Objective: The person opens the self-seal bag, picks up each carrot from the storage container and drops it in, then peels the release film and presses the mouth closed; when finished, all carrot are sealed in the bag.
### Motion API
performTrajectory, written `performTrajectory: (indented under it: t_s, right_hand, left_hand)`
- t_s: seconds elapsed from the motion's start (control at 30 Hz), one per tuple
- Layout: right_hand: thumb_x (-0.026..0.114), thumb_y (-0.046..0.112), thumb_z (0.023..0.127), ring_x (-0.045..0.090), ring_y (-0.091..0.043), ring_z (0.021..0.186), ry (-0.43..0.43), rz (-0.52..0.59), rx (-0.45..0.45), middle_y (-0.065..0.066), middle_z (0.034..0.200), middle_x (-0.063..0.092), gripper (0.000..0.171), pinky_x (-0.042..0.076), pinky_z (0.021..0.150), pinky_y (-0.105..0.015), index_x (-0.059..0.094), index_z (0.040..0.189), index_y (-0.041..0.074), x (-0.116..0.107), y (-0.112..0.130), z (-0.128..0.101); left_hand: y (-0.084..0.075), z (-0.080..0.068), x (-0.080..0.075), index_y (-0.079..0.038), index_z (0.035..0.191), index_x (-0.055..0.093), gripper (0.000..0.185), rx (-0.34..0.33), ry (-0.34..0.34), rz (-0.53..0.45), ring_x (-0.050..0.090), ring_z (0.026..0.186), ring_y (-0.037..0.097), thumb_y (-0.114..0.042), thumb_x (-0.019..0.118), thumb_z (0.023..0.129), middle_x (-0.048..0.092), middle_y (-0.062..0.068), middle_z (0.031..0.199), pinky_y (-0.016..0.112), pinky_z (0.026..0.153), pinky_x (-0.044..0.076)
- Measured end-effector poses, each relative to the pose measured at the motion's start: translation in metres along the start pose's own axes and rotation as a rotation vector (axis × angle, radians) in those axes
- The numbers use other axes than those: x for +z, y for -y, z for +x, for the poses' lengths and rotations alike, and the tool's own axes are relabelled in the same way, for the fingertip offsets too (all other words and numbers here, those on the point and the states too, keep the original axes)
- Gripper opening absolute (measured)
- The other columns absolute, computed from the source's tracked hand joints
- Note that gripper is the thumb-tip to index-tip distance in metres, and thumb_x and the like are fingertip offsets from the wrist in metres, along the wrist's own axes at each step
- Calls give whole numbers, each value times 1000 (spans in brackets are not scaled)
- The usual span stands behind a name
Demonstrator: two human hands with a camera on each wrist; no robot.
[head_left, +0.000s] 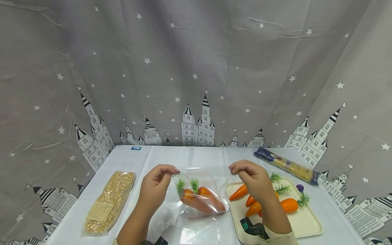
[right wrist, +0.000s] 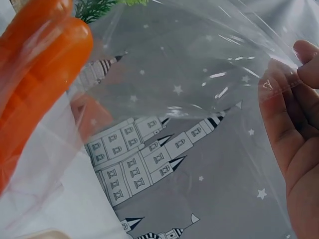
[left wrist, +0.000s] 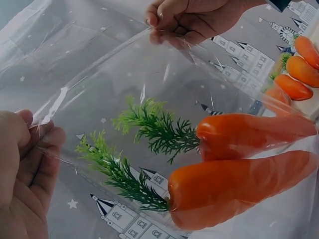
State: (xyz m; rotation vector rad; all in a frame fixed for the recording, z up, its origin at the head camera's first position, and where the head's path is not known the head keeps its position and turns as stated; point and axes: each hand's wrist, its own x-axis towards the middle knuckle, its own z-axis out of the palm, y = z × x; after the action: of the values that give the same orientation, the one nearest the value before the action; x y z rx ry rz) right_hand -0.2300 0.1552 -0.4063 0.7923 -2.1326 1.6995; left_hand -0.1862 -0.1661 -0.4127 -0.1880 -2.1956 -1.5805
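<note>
A clear plastic bag point(head_left: 202, 177) hangs between both hands over the table, with two carrots inside. In the head view those carrots point(head_left: 211, 198) lie side by side in its lower part, their green tops toward the back. My left hand point(head_left: 156, 185) pinches one upper corner of the bag between thumb and fingers. At the opposite corner my right hand point(head_left: 252, 178) pinches the plastic the same way. The left wrist view shows the film stretched between the two hands above the carrots point(left wrist: 219, 194). Seen from the right wrist, the right hand point(right wrist: 299, 129) grips the film's edge.
A cream tray point(head_left: 306, 231) with several more carrots point(head_left: 289, 205) stands right, partly behind the right forearm. A pack of yellow grains point(head_left: 111, 200) lies left. A long pasta pack point(head_left: 288, 165) lies back right, a small blue packet point(head_left: 136, 148) back left. A purple item point(head_left: 300, 188) is by the tray.
</note>
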Motion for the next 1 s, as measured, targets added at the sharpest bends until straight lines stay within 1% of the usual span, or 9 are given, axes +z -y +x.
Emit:
performTrajectory:
  t_s: [0.1,0.2,0.33,0.43,0.57,0.67,0.77,0.9,1.0]
  right_hand:
    - [58,-8,101,70,-10,106,5,-2,-10,-8,107,76,23,56,95,-21,72,89,4,-2,-1,0]
    - [58,-9,101,69,-10,105,5,-13,-8,-7,107,75,26,56,95,-21,73,88,9,-3,-1,-1]
    - [56,-11,99,69,-10,103,-2,-40,13,-6,105,76,32,56,93,-20,74,87,13,-4,0,0]
    - [55,-12,98,69,-10,102,-5,-58,21,-7,104,76,33,57,91,-19,76,90,12,-4,0,0]
    - [52,-9,100,70,-10,98,0,-68,11,-10,103,76,31,58,89,-20,78,95,7,-5,1,0]
    - [50,-7,103,70,-10,96,14,-60,-10,-11,103,75,30,58,89,-20,77,98,4,-7,2,-1]
    - [52,-5,104,70,-12,95,23,-39,-22,-12,103,75,25,58,89,-21,76,101,1,-7,3,-1]
    - [66,4,102,68,-13,89,3,-61,55,-3,101,73,9,60,84,-22,75,101,6,-5,4,0]
    - [74,13,98,66,-16,85,-18,-109,154,1,98,72,2,60,80,-23,73,100,12,-3,6,1]
  left_hand:
    - [1,1,0,-21,98,69,24,-9,14,11,68,95,19,-1,56,105,74,-9,108,27,59,49]
    - [1,2,-2,-21,100,69,25,-2,43,5,68,95,15,-1,55,104,75,-8,107,28,56,47]
    - [-1,2,-3,-17,106,70,24,27,77,-29,70,105,13,-1,53,106,75,-5,107,22,76,56]
    - [-2,1,-3,-17,107,71,14,34,78,-37,70,108,12,-13,58,108,76,-6,108,23,90,57]
    - [-4,2,-1,-20,104,72,9,4,59,-5,71,102,15,-29,68,104,77,-9,106,26,82,58]
    - [-5,3,0,-22,104,72,7,-21,47,14,72,100,20,-28,70,102,77,-10,104,27,78,57]
    - [-6,3,1,-21,104,72,3,-34,42,25,73,102,20,-22,71,101,77,-11,104,26,81,59]
    - [-6,4,2,-19,108,70,8,-47,45,19,74,103,17,-16,72,100,77,-8,105,25,85,59]
    - [-6,6,2,-18,121,64,23,-54,49,-2,73,102,15,-11,71,100,76,-4,106,23,86,59]
